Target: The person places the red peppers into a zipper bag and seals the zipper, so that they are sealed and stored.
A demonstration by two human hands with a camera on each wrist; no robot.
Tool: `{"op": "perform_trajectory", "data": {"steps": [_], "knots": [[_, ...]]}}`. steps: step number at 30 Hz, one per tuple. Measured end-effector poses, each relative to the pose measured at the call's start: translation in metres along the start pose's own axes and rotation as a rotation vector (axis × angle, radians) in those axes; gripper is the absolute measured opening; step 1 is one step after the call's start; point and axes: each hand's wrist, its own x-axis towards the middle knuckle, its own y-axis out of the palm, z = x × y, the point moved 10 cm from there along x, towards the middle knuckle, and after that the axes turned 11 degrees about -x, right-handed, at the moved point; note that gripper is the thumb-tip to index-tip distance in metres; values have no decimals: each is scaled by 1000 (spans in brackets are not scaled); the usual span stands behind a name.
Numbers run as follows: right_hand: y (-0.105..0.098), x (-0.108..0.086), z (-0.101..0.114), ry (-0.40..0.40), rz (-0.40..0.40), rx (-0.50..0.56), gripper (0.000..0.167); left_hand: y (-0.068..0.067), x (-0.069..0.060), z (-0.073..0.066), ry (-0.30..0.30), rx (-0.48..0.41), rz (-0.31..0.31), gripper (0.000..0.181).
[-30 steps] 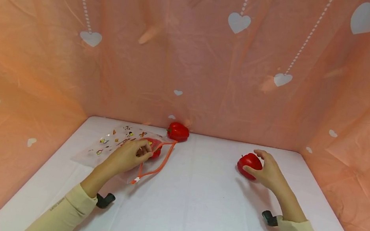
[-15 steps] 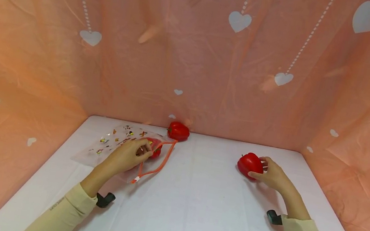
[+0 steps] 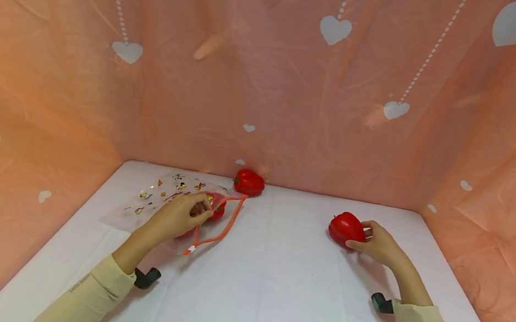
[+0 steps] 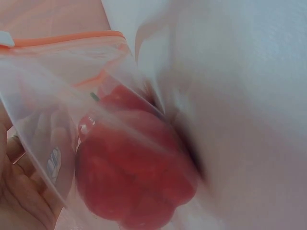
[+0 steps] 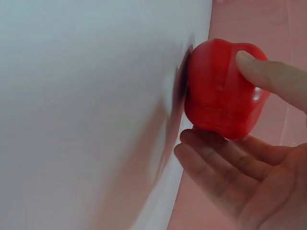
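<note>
Fingers of the right hand (image 3: 377, 247), clamped lightly on one glossy red pepper (image 3: 344, 229), right of centre in the head frame.
Pepper: judged light and firm, gloss suggesting a slippery skin; best held across the ribbed flanks, thumb opposite fingers. Clear zip bag (image 3: 130, 214), left of centre: thin, limp, likely to crease; best taken by its stiffer-looking orange rim (image 3: 228, 229). Left hand (image 3: 182, 213) at the bag's mouth, fingers curled; whether they pinch film, I cannot tell. Bagged pepper (image 4: 136, 167), seen through film. Spare pepper (image 3: 249, 183), mid-frame, far edge of the tabletop (image 3: 266, 273).
</note>
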Motion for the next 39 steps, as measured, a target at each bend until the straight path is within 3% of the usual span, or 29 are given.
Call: {"op": "perform_trajectory", "data": {"steps": [11, 25, 39], "knots": [[12, 4, 27, -105, -42, 63, 73, 0, 0, 1, -9, -2, -5, 7], [36, 1, 73, -203, -30, 84, 71, -2, -1, 0, -5, 11, -12, 8], [56, -5, 122, -313, -23, 175, 63, -2, 0, -1, 0, 14, -12, 6]]}}
